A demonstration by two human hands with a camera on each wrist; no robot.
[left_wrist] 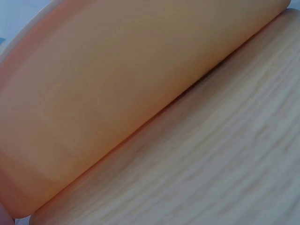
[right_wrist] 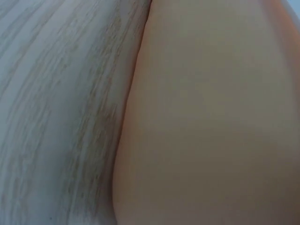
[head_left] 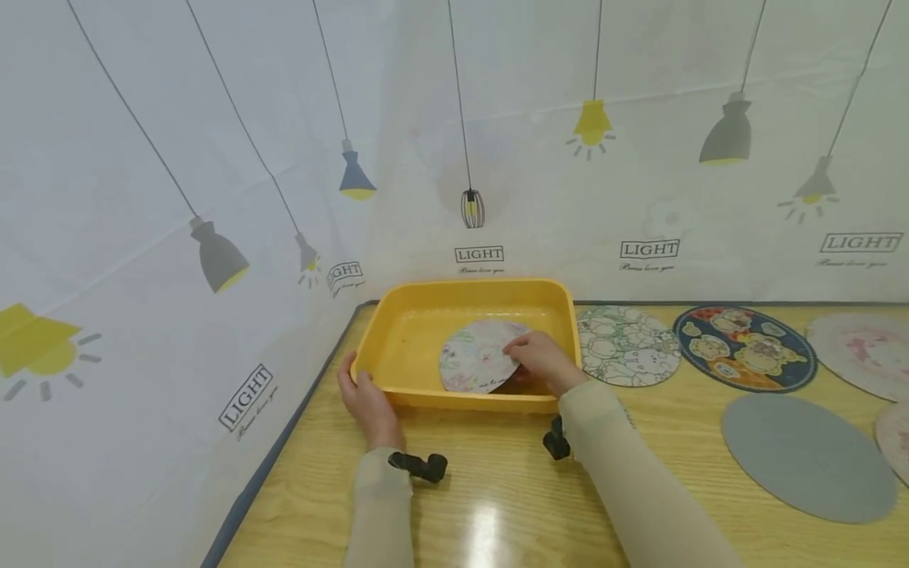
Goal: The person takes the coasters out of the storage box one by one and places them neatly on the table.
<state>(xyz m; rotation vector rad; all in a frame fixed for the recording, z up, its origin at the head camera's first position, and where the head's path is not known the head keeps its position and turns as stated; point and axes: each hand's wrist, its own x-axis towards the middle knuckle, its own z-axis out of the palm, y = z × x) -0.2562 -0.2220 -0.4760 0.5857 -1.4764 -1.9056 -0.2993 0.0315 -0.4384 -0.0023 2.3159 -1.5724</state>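
Observation:
A yellow plastic tray (head_left: 405, 398) sits on the wooden table against the back wall. At its front left corner my left hand (head_left: 371, 410) holds the rim, the thumb at the edge and the fingers along the outer side. Inside the tray, a round patterned mat (head_left: 472, 359) with pale coloured drawings leans with its right side raised. My right hand (head_left: 545, 360) reaches over the front wall and pinches that mat by its right edge. Both wrist views show only the tray's outer wall (left_wrist: 108, 70) close up and the wood grain beside it.
Right of the tray lie a round floral mat (head_left: 628, 347), a dark blue round mat with cartoon figures (head_left: 746, 351), a pinkish mat (head_left: 869, 351) and a plain grey one (head_left: 809, 457). Another is cut off at the right edge. White sheeting (head_left: 540, 197) with printed lamps rises behind and left.

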